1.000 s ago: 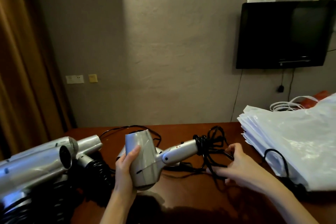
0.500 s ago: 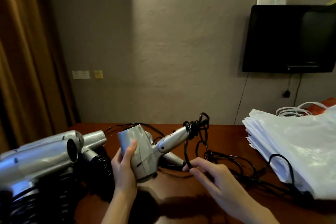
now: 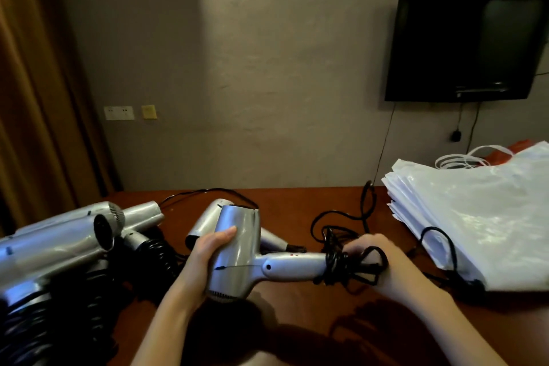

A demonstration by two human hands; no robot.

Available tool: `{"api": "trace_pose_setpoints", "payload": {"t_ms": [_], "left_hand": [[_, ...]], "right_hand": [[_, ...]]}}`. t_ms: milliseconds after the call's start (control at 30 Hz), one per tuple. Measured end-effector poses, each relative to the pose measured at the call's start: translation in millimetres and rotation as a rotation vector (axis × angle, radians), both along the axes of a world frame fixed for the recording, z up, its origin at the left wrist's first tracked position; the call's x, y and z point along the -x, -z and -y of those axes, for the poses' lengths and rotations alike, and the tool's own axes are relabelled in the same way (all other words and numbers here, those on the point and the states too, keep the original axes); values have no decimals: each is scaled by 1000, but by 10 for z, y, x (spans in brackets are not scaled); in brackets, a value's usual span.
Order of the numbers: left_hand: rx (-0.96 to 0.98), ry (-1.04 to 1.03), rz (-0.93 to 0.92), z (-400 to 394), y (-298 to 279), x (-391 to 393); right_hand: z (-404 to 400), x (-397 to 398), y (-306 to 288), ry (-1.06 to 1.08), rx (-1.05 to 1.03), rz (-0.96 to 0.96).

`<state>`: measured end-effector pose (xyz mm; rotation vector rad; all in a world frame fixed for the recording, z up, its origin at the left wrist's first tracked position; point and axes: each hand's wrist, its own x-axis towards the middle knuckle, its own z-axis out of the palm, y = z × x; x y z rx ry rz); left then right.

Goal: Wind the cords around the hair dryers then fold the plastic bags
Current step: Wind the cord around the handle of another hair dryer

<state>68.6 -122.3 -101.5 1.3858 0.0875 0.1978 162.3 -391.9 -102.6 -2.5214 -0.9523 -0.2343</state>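
Hands work at one silver hair dryer (image 3: pixel 237 252) held above the brown surface (image 3: pixel 285 202). The left hand (image 3: pixel 205 258) wraps its barrel, thumb across the side. The right hand (image 3: pixel 383 261) curls round a bundle of black cord (image 3: pixel 341 261) looped about the end of the handle (more cord trails loose behind it on the surface). Other silver dryers (image 3: pixel 74 235) lie piled at the left over coiled black cords (image 3: pixel 154 252), and another dryer (image 3: pixel 205 221) lies just behind the held one. White plastic bags (image 3: pixel 481 217) sit stacked at the right.
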Motion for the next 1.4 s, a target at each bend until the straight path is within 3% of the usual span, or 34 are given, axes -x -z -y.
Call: {"api": "trace_pose_setpoints", "payload": {"t_ms": [167, 300, 533, 600, 700, 767, 900, 1133, 1233, 1400], "left_hand": [[-78, -51, 58, -29, 87, -55], [-119, -35, 115, -17, 115, -107], [-258, -94, 270, 8, 89, -106], [-323, -120, 301, 35, 90, -75], [-371, -191, 324, 73, 131, -72], [-340, -240, 336, 106, 121, -70], [-265, -285, 298, 161, 91, -65], [-291, -402, 340, 119, 135, -117], [-321, -476, 345, 60, 175, -122], [-369, -505, 398, 11, 206, -115]], "right_hand": [[119, 30, -167, -182, -310, -245], [215, -9, -239, -243, -354, -467], [240, 47, -367, -203, -393, -534], [211, 51, -436, -133, -312, -474], [29, 30, -448, 51, -91, -77], [-155, 45, -397, 128, -144, 109], [-332, 30, -279, 204, -231, 115], [-325, 54, -290, 364, 74, 221], [-274, -27, -362, 296, -55, 22], [-241, 12, -366, 157, -898, -774]]}}
